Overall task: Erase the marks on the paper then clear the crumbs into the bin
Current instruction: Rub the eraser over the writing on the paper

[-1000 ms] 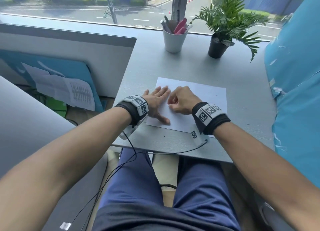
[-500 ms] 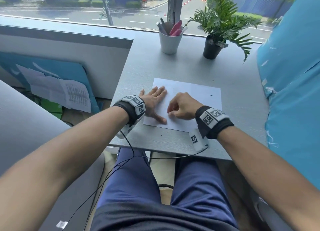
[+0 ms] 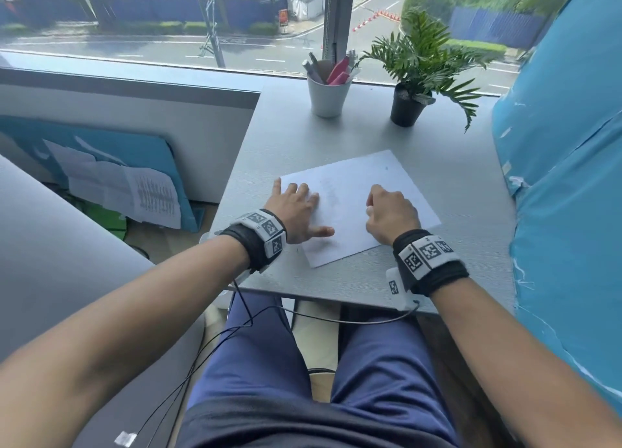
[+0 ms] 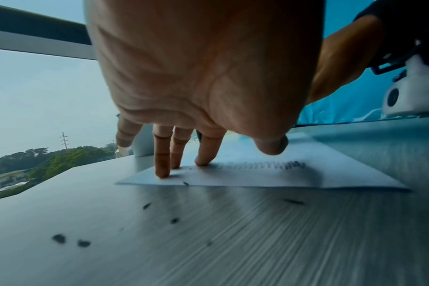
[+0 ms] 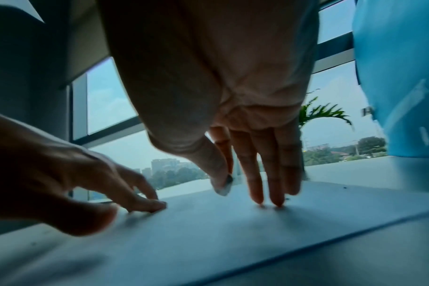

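Erasing step in hand. White paper sheet (image 3: 356, 208) flat on grey table (image 3: 437, 279), skewed. Left hand (image 3: 298, 212) fingers spread, pinning left edge. Right hand (image 3: 390, 213) pinches small white eraser (image 5: 222, 190) between thumb and forefinger. Pencil scribble (image 4: 262, 165) remains; dark crumbs (image 4: 69, 241) on table. Next, judged: rub over scribble, sheet held firm.

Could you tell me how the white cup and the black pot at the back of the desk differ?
The white cup is pale and taller, while the black pot is dark and squatter. The cup holds pens and pink-handled items, whereas the pot holds a green leafy plant. The cup stands left of the pot. Both stand upright on the grey desk near the window, tapering downward.
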Demonstrator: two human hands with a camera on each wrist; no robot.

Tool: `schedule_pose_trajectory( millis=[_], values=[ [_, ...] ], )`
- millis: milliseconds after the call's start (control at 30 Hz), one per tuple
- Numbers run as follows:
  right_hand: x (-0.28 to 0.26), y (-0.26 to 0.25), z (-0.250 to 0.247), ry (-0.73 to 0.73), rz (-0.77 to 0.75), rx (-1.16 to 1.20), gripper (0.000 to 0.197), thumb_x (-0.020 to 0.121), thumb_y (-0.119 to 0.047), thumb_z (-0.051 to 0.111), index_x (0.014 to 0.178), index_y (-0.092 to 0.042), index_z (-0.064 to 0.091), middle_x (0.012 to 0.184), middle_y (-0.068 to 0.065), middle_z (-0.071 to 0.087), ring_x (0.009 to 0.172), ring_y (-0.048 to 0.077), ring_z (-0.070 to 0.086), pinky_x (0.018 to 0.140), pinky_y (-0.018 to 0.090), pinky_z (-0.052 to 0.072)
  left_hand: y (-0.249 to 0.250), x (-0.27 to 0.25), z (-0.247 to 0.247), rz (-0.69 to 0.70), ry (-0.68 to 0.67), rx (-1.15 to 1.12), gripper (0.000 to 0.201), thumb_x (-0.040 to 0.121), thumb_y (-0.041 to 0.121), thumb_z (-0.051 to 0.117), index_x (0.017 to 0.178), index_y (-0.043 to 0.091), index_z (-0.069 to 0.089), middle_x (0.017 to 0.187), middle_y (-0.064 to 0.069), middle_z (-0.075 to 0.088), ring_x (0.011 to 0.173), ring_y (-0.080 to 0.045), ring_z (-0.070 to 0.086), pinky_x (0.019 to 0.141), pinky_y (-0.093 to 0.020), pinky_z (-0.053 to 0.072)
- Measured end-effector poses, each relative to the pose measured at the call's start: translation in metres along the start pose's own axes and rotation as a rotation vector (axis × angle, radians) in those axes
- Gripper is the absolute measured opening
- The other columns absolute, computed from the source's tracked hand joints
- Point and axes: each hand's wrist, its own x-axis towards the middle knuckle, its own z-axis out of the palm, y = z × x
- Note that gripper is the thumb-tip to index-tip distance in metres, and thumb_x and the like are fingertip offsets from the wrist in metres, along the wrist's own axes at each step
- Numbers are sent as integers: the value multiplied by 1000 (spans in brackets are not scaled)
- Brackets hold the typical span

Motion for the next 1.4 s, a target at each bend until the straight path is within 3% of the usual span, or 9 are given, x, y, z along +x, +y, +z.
schedule_pose_trajectory(
  millis=[167, 300, 467, 600, 733, 900, 1167, 1333, 1400],
  values=[
    [3, -17, 3, -92, 51, 52, 36, 86, -16, 59, 119, -9, 48, 118, 17, 58, 108, 37, 58, 89, 39, 48, 19, -1, -9, 15, 17, -40, 87, 85, 80, 29, 114, 6, 63, 138, -15, 44, 131, -30, 36, 116, -59, 12],
    [21, -16, 5, -149, -9, 133, 30, 91, -14, 51, 120, -5, 49, 123, 17, 56, 115, 33, 53, 94, 35, 44, 26, -4, -12, 103, -27, -182, 69, 89, 71, 41, 89, 5, 63, 147, -15, 41, 134, -27, 39, 118, -53, 16],
    [39, -11, 6, -44, -118, 110, 13, 88, -10, 56, 101, -12, 56, 116, 12, 54, 110, 31, 54, 92, 35, 45, 21, -7, -16, 251, -6, -339, 29, 95, 34, 57, 117, 20, 70, 136, -2, 52, 120, -19, 51, 106, -35, 39],
    [40, -13, 11, -68, -180, 81, 12, 88, -9, 57, 98, -15, 60, 114, 9, 58, 105, 28, 56, 91, 35, 47, 6, 5, -20, 250, 55, -476, 44, 86, 11, 71, 129, 20, 64, 139, -2, 53, 116, -15, 55, 103, -29, 43],
    [45, -8, 4, -95, -269, 104, 13, 85, -12, 59, 94, -16, 67, 109, 6, 64, 103, 26, 58, 91, 35, 47, -15, 23, -16, 200, -26, -370, 89, 72, 31, 85, 148, 28, 40, 160, 1, 24, 143, -21, 28, 115, -36, 22],
    [49, -7, 0, -52, -259, 137, 9, 79, -16, 70, 87, -15, 74, 93, 4, 71, 90, 22, 64, 85, 31, 53, -18, 33, -12, 183, -70, -259, 98, 66, 62, 79, 149, 40, 32, 155, 6, 23, 136, -23, 30, 110, -48, 34],
    [52, -9, -10, 5, -239, 179, 10, 77, -16, 71, 84, -12, 77, 88, 5, 73, 86, 21, 67, 84, 27, 52, -19, 44, -17, 145, -235, -191, 119, 59, 68, 79, 151, 51, 6, 163, 5, -13, 150, -24, -9, 116, -63, 10],
    [15, -31, 1, -248, -460, 208, 9, 78, -14, 74, 86, -12, 78, 77, -1, 70, 65, 8, 64, 62, 18, 50, -19, 49, -20, 165, -318, -147, 130, 55, 72, 79, 150, 49, -6, 159, 4, -28, 147, -25, -21, 114, -65, 2],
    [32, -21, -8, -195, -401, 221, 12, 76, -15, 73, 86, -14, 79, 80, 1, 74, 70, 10, 67, 69, 21, 54, -20, 49, -19, 171, -322, -153, 131, 54, 72, 80, 150, 50, -7, 159, 4, -28, 147, -25, -22, 114, -66, 2]
  ],
)
